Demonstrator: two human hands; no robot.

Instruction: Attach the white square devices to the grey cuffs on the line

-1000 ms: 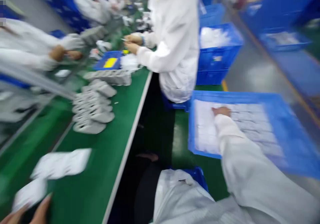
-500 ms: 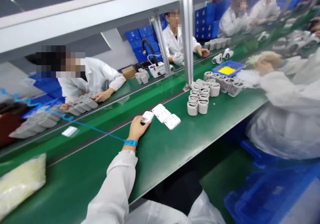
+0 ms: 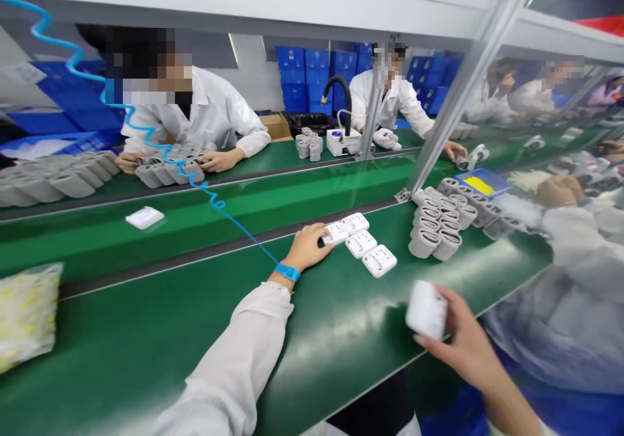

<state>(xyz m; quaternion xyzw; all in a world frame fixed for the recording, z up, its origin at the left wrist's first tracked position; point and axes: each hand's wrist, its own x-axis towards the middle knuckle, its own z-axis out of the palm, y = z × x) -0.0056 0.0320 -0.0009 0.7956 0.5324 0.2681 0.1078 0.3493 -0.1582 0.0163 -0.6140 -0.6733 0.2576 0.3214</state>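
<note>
My left hand (image 3: 307,247), wearing a blue wrist strap (image 3: 287,271), has thumb and fingers closed on the near end of a white square plastic cover (image 3: 335,232) lying on the green bench. Beside it lie several matching covers, among them a front one (image 3: 379,260), with small dark marks on their upper faces. Over the bench's near edge, my right hand (image 3: 463,335) grips another white rounded-square plastic piece (image 3: 426,309) between thumb and fingers. That piece is tilted and raised off the surface, and its far side is hidden.
Grey oval housings (image 3: 431,231) stand in rows at right, near a blue tray (image 3: 487,182) with yellow contents. Co-workers sit across and at right. A metal post (image 3: 468,78) rises from the bench. A bag (image 3: 29,312) lies left. A blue coiled cord (image 3: 214,199) reaches my strap.
My right hand has come into view at lower right, holding a white plastic piece. My left hand stays on its cover. The camera view has shifted.
</note>
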